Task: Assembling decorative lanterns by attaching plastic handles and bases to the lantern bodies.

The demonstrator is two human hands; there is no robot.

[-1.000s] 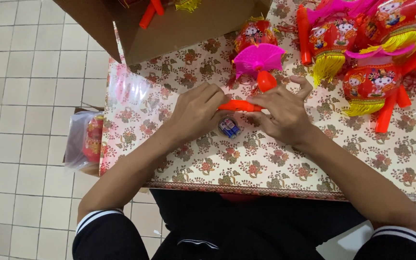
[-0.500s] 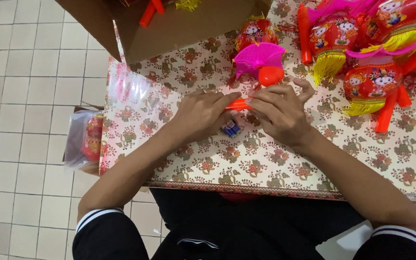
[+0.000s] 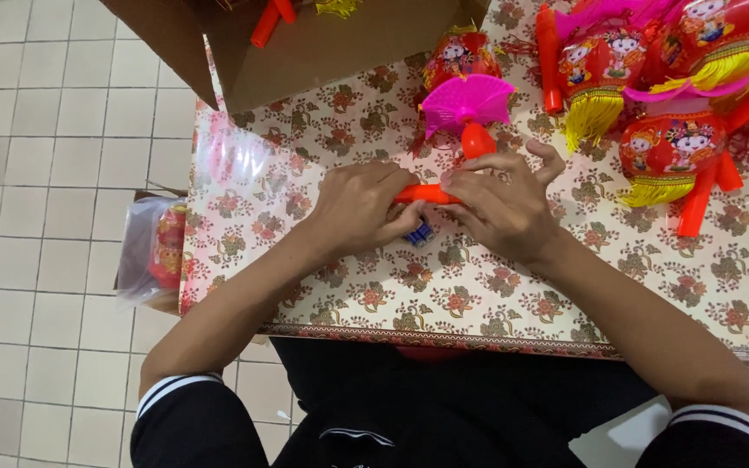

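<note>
Both hands — left hand (image 3: 361,208), right hand (image 3: 500,204) — gripping orange handle (image 3: 425,194) low over table (image 3: 478,295), small blue batteries (image 3: 420,233) beneath. Likely mid-assembly; next, steady alignment — seating batteries.

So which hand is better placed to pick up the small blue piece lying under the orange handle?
Probably the left hand: its fingertips lie right beside the blue piece, under the orange handle. The right hand lies higher, fingers over the handle.

floral-clothed table (image 3: 478,303) bears red lanterns (image 3: 669,147), cardboard box (image 3: 322,52).

Orange handle (image 3: 425,194) mostly under hands, perhaps
</note>
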